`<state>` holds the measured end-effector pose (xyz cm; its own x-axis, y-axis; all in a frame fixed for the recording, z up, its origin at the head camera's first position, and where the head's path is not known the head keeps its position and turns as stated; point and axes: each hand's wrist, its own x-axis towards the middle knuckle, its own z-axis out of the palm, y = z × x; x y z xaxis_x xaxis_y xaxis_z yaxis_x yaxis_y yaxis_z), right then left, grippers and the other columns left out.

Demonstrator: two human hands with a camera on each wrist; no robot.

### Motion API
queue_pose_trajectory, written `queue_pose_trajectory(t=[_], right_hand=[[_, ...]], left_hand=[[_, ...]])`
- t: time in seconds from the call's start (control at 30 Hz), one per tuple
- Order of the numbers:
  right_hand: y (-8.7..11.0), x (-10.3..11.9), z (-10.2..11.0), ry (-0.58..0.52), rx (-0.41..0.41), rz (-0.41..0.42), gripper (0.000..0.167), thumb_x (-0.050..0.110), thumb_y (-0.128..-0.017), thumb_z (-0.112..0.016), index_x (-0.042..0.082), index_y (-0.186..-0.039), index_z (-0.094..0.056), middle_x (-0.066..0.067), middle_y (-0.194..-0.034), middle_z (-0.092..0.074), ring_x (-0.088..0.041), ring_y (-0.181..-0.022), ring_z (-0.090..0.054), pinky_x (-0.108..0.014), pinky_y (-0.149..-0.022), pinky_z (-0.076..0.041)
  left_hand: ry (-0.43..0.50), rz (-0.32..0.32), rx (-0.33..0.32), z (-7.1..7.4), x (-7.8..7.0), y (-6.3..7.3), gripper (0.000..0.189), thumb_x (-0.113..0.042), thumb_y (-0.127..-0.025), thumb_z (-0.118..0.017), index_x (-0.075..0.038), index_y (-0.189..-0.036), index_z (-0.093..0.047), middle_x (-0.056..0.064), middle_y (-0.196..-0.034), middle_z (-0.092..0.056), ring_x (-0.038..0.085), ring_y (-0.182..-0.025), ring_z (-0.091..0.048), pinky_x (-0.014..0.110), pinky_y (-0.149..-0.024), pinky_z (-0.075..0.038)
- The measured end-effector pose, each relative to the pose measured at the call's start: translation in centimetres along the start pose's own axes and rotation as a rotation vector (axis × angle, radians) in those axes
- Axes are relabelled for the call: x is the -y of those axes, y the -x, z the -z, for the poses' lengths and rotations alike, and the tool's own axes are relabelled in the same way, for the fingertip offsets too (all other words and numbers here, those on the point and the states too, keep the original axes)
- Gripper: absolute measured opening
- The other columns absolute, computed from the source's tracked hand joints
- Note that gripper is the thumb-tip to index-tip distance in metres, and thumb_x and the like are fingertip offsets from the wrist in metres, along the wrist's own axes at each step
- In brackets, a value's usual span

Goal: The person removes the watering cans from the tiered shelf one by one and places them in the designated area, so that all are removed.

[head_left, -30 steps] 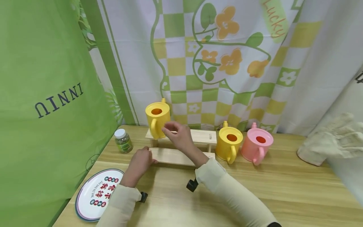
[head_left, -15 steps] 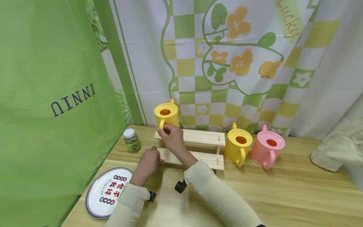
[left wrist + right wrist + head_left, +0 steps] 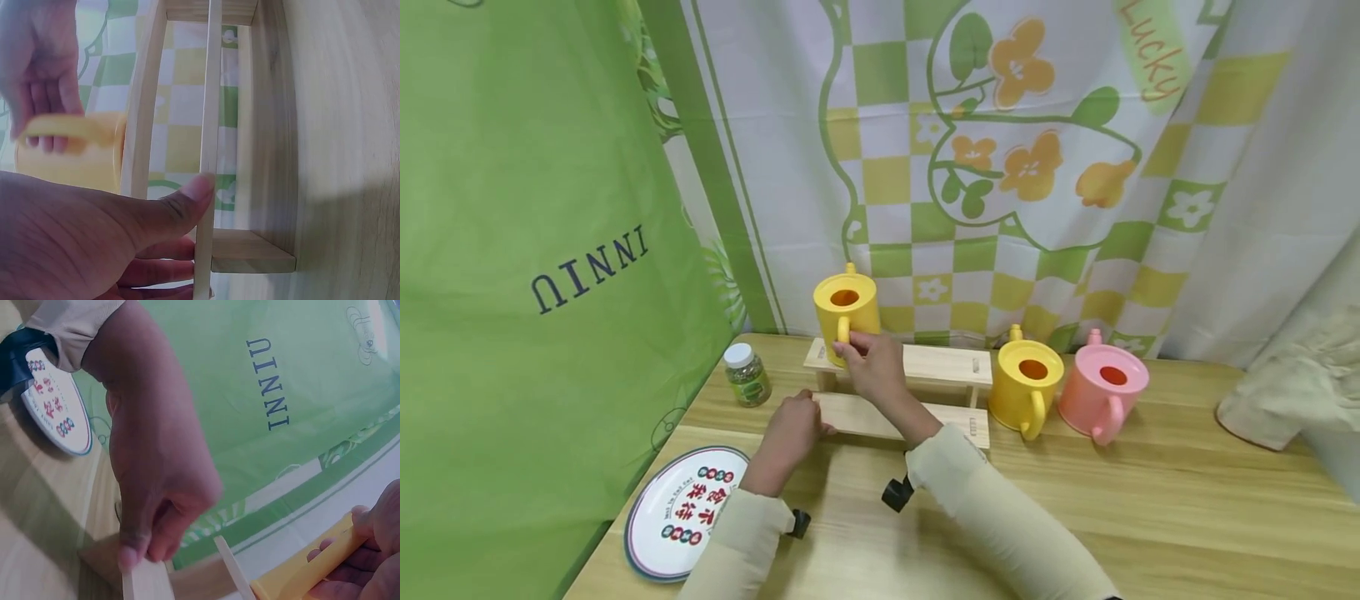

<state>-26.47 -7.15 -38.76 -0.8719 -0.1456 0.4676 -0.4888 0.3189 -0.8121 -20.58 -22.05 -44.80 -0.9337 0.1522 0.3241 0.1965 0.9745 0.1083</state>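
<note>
1. We are at a wooden table [image 3: 1150, 500] set against curtains: plain green on the left, a green-and-yellow checked flower print behind.
2. At far left lies a printed plate [image 3: 681, 510], with a small lidded jar [image 3: 747, 374] beyond it near the green curtain.
3. Our left hand [image 3: 793, 432] holds the left end of the two-tier wooden shelf [image 3: 917, 392]. The left wrist view shows the thumb pressed on the lower board's edge and the fingers curled beneath.
4. Our right hand [image 3: 871, 364] now has its fingers wrapped round the handle of the yellow watering can [image 3: 847, 312], which stands at the left end of the upper tier. A second ago this hand hovered spread beside the can, so we judge the grasp newly made and the can ready to be moved.
5. Whether the can has left the board we cannot tell; its base is hidden behind the hand.
6. Right of the shelf, a second yellow can [image 3: 1026, 387] and a pink can [image 3: 1102, 392] stand on the table, close together.
7. A crumpled pale cloth [image 3: 1281, 392] sits at far right.
</note>
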Motion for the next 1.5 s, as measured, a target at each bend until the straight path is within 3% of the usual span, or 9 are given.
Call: queue_pose_trajectory(t=[0.2, 0.4, 0.6, 0.83, 1.07, 1.3, 1.43, 1.5], right_hand=[[0.9, -0.5, 3.3, 0.064, -0.022, -0.012, 0.013, 0.017, -0.088, -0.076, 0.006, -0.094, -0.079, -0.011, -0.082, -0.078, -0.014, -0.067, -0.061, -0.023, -0.058, -0.048], [1.5, -0.7, 6.1, 0.074, -0.065, -0.017, 0.017, 0.016, -0.089, -0.075, 0.004, -0.100, -0.079, -0.014, -0.086, -0.078, -0.017, -0.069, -0.066, -0.021, -0.057, -0.048], [1.6, -1.0, 7.9, 0.111, -0.113, -0.011, 0.017, 0.016, -0.089, -0.076, 0.004, -0.101, -0.079, -0.014, -0.086, -0.078, -0.017, -0.068, -0.066, -0.019, -0.056, -0.047], [2.1, -1.7, 9.5, 0.148, -0.187, 0.044, 0.018, 0.014, -0.087, -0.077, 0.002, -0.101, -0.079, -0.017, -0.087, -0.078, -0.025, -0.073, -0.072, -0.020, -0.059, -0.050], [2.4, -2.3, 11.5, 0.161, -0.225, -0.004, 0.017, 0.015, -0.089, -0.076, 0.004, -0.102, -0.079, -0.016, -0.088, -0.078, -0.024, -0.071, -0.071, -0.017, -0.055, -0.047], [2.5, -3.2, 13.6, 0.239, -0.287, -0.036, 0.016, 0.018, -0.089, -0.076, 0.006, -0.100, -0.079, -0.015, -0.090, -0.078, -0.028, -0.082, -0.075, -0.022, -0.062, -0.051], [2.7, -3.7, 14.6, 0.265, -0.314, -0.050, 0.017, 0.016, -0.090, -0.075, 0.005, -0.102, -0.079, -0.016, -0.091, -0.078, -0.029, -0.079, -0.074, -0.027, -0.061, -0.052], [2.5, -3.9, 15.2, 0.262, -0.319, -0.042, 0.017, 0.015, -0.091, -0.074, 0.003, -0.103, -0.078, -0.018, -0.091, -0.078, -0.031, -0.078, -0.074, -0.034, -0.082, -0.056]], left_hand=[[-0.037, -0.029, -0.010, -0.2, 0.2, -0.3, 0.039, -0.031, -0.068, -0.089, -0.001, -0.064, -0.066, 0.014, -0.081, -0.066, 0.029, -0.060, -0.063, 0.038, -0.057, -0.056], [-0.034, -0.037, -0.019, -0.5, 1.5, -0.1, 0.040, -0.030, -0.067, -0.089, 0.000, -0.063, -0.062, 0.016, -0.083, -0.066, 0.030, -0.061, -0.063, 0.040, -0.059, -0.057], [0.016, -0.024, 0.005, -0.8, 2.1, -0.3, 0.039, -0.027, -0.070, -0.088, -0.002, -0.062, -0.060, 0.016, -0.084, -0.066, 0.031, -0.064, -0.063, 0.041, -0.062, -0.057], [-0.014, -0.012, 0.032, -1.0, 2.7, -0.5, 0.041, -0.029, -0.070, -0.088, -0.001, -0.065, -0.059, 0.015, -0.083, -0.064, 0.030, -0.063, -0.061, 0.042, -0.062, -0.055], [0.010, -0.042, 0.028, -1.1, 3.5, -0.8, 0.038, -0.026, -0.072, -0.087, -0.001, -0.066, -0.059, 0.017, -0.083, -0.064, 0.031, -0.063, -0.060, 0.043, -0.061, -0.055], [0.090, -0.044, 0.018, -1.1, 4.6, -0.8, 0.037, -0.021, -0.074, -0.086, -0.003, -0.063, -0.055, 0.021, -0.090, -0.066, 0.036, -0.066, -0.063, 0.045, -0.064, -0.056], [0.063, -0.048, 0.026, -0.6, 5.3, -0.5, 0.036, -0.023, -0.074, -0.086, -0.003, -0.064, -0.057, 0.019, -0.085, -0.065, 0.035, -0.064, -0.062, 0.045, -0.062, -0.055], [0.046, -0.042, 0.027, -0.3, 5.6, -0.5, 0.036, -0.024, -0.074, -0.086, -0.003, -0.064, -0.058, 0.017, -0.081, -0.064, 0.033, -0.062, -0.060, 0.045, -0.061, -0.054]])
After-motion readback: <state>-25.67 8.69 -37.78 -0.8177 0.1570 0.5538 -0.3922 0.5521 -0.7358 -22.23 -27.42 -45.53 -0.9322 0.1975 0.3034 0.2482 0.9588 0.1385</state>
